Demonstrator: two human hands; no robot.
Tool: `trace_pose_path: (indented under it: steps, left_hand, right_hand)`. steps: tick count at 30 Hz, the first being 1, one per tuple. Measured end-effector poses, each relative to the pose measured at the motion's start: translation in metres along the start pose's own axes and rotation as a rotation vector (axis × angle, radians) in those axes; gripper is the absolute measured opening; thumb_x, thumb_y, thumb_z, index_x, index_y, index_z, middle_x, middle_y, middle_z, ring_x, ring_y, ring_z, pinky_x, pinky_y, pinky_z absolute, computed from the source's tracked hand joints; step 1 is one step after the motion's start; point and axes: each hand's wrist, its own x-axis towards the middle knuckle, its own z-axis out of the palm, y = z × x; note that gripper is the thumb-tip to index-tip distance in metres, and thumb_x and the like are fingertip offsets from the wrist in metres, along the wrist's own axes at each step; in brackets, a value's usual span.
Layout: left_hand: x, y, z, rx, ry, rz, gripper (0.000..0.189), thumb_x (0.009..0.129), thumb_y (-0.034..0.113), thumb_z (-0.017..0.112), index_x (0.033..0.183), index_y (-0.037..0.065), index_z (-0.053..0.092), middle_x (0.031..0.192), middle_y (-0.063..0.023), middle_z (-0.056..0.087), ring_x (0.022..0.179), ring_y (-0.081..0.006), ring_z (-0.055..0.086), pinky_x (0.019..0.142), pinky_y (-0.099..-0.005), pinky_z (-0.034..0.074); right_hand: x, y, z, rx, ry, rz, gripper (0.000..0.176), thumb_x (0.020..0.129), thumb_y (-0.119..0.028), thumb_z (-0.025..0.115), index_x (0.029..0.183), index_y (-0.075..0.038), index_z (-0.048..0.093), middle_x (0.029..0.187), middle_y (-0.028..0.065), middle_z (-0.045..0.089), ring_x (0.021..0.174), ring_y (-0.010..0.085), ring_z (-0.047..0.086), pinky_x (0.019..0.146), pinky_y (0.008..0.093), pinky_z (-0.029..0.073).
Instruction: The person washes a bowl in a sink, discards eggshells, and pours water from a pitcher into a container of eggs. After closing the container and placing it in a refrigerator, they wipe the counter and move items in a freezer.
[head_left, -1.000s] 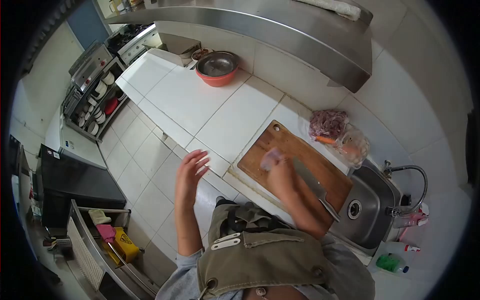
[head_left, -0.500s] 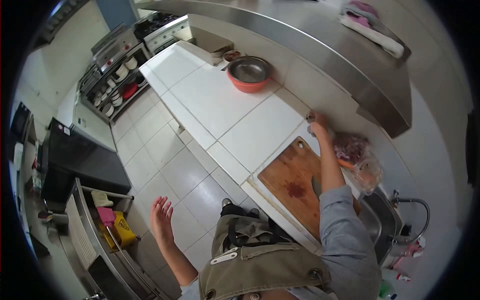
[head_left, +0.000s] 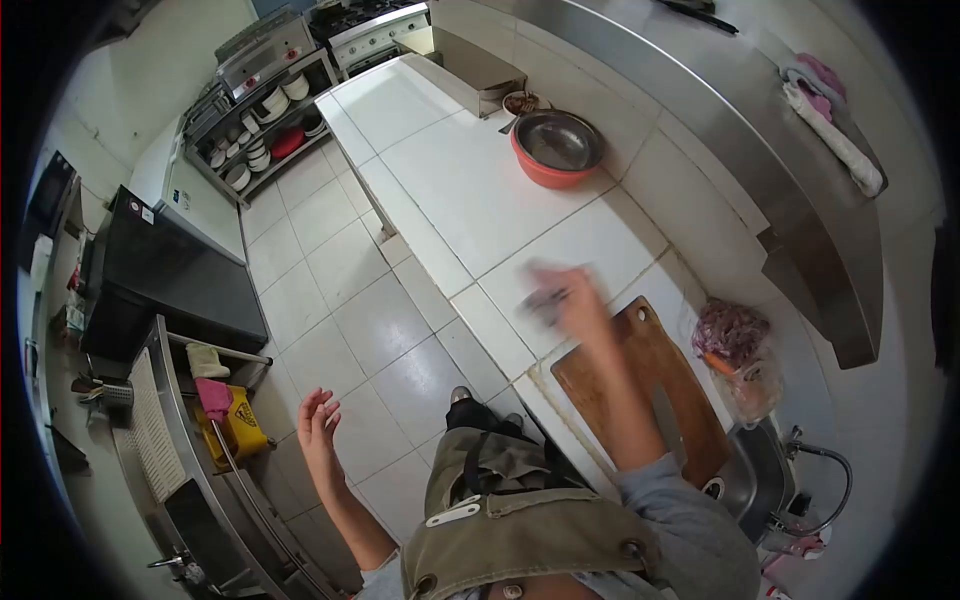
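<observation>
Near the centre, a blurred bundle (head_left: 546, 299) looks greyish purple against the countertop (head_left: 430, 190), white tiles gridded with darker grout. Cutting board (head_left: 588, 388), warm brown; upper-centre plastic bowl (head_left: 553, 179), orange-red; bottom-centre apron (head_left: 530, 535), olive; lower-left mop bucket (head_left: 240, 425), yellow.

Across a tiled floor (head_left: 400, 345), a rack (head_left: 290, 167) of white dishes (head_left: 273, 104) stands beside a stove (head_left: 380, 38). On the left, a yellow bucket (head_left: 240, 428) sits near a black appliance (head_left: 175, 285). Upper right, a metal shelf (head_left: 700, 85) carries a white cloth (head_left: 838, 145).
</observation>
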Motion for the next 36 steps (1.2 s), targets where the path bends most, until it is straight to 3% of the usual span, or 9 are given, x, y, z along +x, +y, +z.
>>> trace_pose_path:
  steps: [3,8,11,19,23,24,25,30,36]
  left_hand:
    - [0.006,-0.001,-0.012,0.044,0.081,0.029,0.031,0.092,0.018,0.049,0.121,0.007,0.051,0.114,-0.0064,0.057,0.097,-0.0136,0.055,0.086,-0.0290,0.042]
    - [0.022,-0.009,-0.021,0.064,0.127,-0.007,0.033,0.092,0.019,0.049,0.122,0.007,0.050,0.114,-0.0055,0.057,0.096,-0.0128,0.055,0.083,-0.0273,0.042]
    - [0.038,0.001,-0.022,0.047,0.153,-0.010,0.033,0.092,0.018,0.049,0.123,0.007,0.049,0.115,-0.0059,0.056,0.095,-0.0124,0.054,0.082,-0.0268,0.042]
    - [0.087,0.007,-0.056,0.104,0.247,0.067,0.032,0.092,0.016,0.049,0.123,0.007,0.048,0.113,-0.0059,0.056,0.094,-0.0121,0.054,0.081,-0.0256,0.041]
    - [0.104,-0.002,-0.064,0.163,0.287,0.022,0.032,0.092,0.015,0.049,0.123,0.008,0.048,0.112,-0.0049,0.056,0.093,-0.0120,0.054,0.081,-0.0262,0.041]
    - [0.110,-0.004,-0.063,0.165,0.268,0.022,0.032,0.092,0.015,0.049,0.123,0.008,0.048,0.112,-0.0049,0.056,0.093,-0.0120,0.054,0.081,-0.0262,0.041]
    - [0.118,-0.007,-0.061,0.164,0.265,0.016,0.032,0.092,0.015,0.049,0.123,0.009,0.048,0.112,-0.0048,0.056,0.093,-0.0121,0.054,0.081,-0.0266,0.041]
    - [0.159,0.008,-0.020,0.188,0.151,0.065,0.032,0.092,0.016,0.049,0.123,0.009,0.048,0.113,-0.0050,0.055,0.095,-0.0125,0.054,0.082,-0.0278,0.041]
    - [0.196,0.026,0.049,0.249,-0.142,0.139,0.033,0.091,0.012,0.049,0.124,0.006,0.047,0.114,-0.0082,0.056,0.094,-0.0145,0.055,0.084,-0.0288,0.042]
  right_hand:
    - [0.046,0.035,-0.097,-0.990,0.549,-0.268,0.029,0.072,0.008,0.055,0.100,0.001,0.061,0.090,0.0198,0.061,0.082,0.0363,0.060,0.074,0.0408,0.050]
    - [0.030,0.158,0.018,-0.459,-0.025,-0.167,0.024,0.077,0.004,0.043,0.092,-0.002,0.061,0.097,0.0191,0.062,0.092,0.0349,0.057,0.082,0.0392,0.044]
    - [-0.023,0.076,0.088,-0.455,-0.888,-0.307,0.025,0.071,0.004,0.052,0.091,-0.002,0.065,0.097,0.0181,0.063,0.094,0.0302,0.059,0.085,0.0344,0.044]
    - [0.179,0.071,-0.148,-1.123,0.847,-0.113,0.033,0.070,-0.010,0.061,0.103,-0.005,0.064,0.095,0.0184,0.064,0.086,0.0336,0.062,0.073,0.0423,0.049]
    - [0.229,0.127,-0.110,-1.033,0.746,-0.322,0.019,0.079,-0.006,0.053,0.094,-0.002,0.062,0.089,0.0172,0.064,0.081,0.0334,0.062,0.070,0.0431,0.049]
    - [0.217,0.096,-0.032,-0.371,0.693,-0.206,0.013,0.084,-0.005,0.047,0.090,-0.002,0.058,0.083,0.0155,0.060,0.077,0.0337,0.058,0.070,0.0434,0.046]
    - [0.206,0.098,0.023,-0.767,0.531,-0.260,0.013,0.088,-0.009,0.042,0.091,-0.002,0.054,0.082,0.0142,0.057,0.077,0.0320,0.055,0.071,0.0429,0.044]
    - [0.054,0.068,0.221,-0.183,-1.014,-0.405,0.013,0.079,-0.008,0.055,0.088,0.000,0.062,0.089,0.0161,0.062,0.089,0.0306,0.059,0.080,0.0376,0.046]
    - [0.083,0.030,0.130,-0.319,-0.466,-0.319,0.019,0.082,-0.013,0.057,0.094,0.001,0.059,0.088,0.0182,0.059,0.080,0.0313,0.058,0.071,0.0377,0.046]
